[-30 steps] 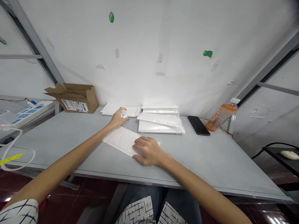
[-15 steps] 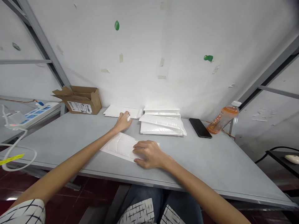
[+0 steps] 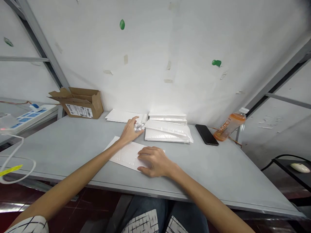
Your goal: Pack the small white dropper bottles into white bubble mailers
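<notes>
A white padded envelope (image 3: 126, 156) lies flat near the front of the grey table. My right hand (image 3: 153, 160) rests on its right end with fingers spread. Beyond the envelope, my left hand (image 3: 131, 130) is spread beside a small heap of crumpled white bits (image 3: 139, 126); its fingers are apart. Behind that hand lies a flat pile of white envelopes (image 3: 122, 116). To the right of the bits, more white padded envelopes (image 3: 167, 132) are stacked, the top ones lying askew.
An open cardboard box (image 3: 81, 103) stands at the back left, with a power strip (image 3: 31, 117) and white cable farther left. A black phone (image 3: 207, 134) and an orange drink bottle (image 3: 230, 125) are at the right. A white wall rises behind the table (image 3: 209, 171).
My left hand has opened and moved slightly right, and the white bits that were in its fingers now show beside it on the table. My right hand stays on the envelope.
</notes>
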The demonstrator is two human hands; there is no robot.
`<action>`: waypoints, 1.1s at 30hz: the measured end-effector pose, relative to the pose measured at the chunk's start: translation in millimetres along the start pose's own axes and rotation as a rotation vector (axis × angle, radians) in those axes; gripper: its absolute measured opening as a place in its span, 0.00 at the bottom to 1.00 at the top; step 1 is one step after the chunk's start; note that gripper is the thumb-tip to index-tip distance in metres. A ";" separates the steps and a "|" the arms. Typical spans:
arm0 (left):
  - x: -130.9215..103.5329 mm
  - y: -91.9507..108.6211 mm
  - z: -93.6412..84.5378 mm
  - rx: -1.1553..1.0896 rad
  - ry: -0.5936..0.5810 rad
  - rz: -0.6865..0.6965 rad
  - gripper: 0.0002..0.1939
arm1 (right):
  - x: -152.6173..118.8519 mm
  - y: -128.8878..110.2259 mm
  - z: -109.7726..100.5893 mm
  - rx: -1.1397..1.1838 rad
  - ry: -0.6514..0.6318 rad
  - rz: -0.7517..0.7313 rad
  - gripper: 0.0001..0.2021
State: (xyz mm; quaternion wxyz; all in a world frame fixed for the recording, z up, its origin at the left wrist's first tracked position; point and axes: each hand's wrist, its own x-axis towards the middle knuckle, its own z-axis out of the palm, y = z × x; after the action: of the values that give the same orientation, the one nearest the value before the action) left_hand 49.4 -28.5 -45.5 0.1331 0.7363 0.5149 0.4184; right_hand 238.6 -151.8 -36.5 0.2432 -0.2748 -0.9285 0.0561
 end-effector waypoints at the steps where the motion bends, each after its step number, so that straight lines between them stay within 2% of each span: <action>1: -0.2 -1.0 -1.5 -0.015 -0.017 0.002 0.40 | -0.1 0.7 0.6 0.005 0.016 0.000 0.12; 5: -0.9 -5.1 -13.6 -0.045 -0.145 0.057 0.47 | 0.0 3.3 1.9 0.018 0.069 0.010 0.11; 10: 2.2 -15.7 -32.7 0.031 -0.362 0.173 0.49 | 0.4 5.2 2.1 0.024 0.091 0.007 0.10; 16: 6.1 -25.6 -33.9 0.063 -0.385 0.167 0.51 | 1.6 3.8 0.9 0.023 0.089 0.019 0.10; 19: 8.8 -24.1 -33.3 0.019 -0.303 0.170 0.46 | 1.8 3.2 0.7 0.041 0.092 0.038 0.10; 23: 17.0 -19.7 -44.9 -0.014 -0.074 0.194 0.29 | 1.9 8.5 0.6 0.051 0.184 0.116 0.10; 25: 21.8 -19.5 -55.2 -0.002 0.047 0.204 0.20 | 4.8 14.1 -1.7 0.015 0.257 0.193 0.10; 27: 26.0 -22.4 -64.9 0.005 0.148 0.207 0.15 | 12.3 20.2 -5.8 -0.045 0.291 0.317 0.10; 30: 30.6 -33.1 -73.9 0.027 0.270 0.181 0.15 | 34.4 27.0 -11.5 -0.134 0.216 0.483 0.11; 33: 33.1 -46.8 -75.3 0.086 0.318 0.122 0.15 | 64.4 30.1 -9.7 -0.203 0.038 0.472 0.12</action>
State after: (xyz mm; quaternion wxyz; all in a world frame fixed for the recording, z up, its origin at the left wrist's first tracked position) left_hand -33.6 2.9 -12.8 -0.0074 0.6958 0.5014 0.5143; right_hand 210.8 -92.2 -8.1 0.2118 -0.5078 -0.8349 0.0129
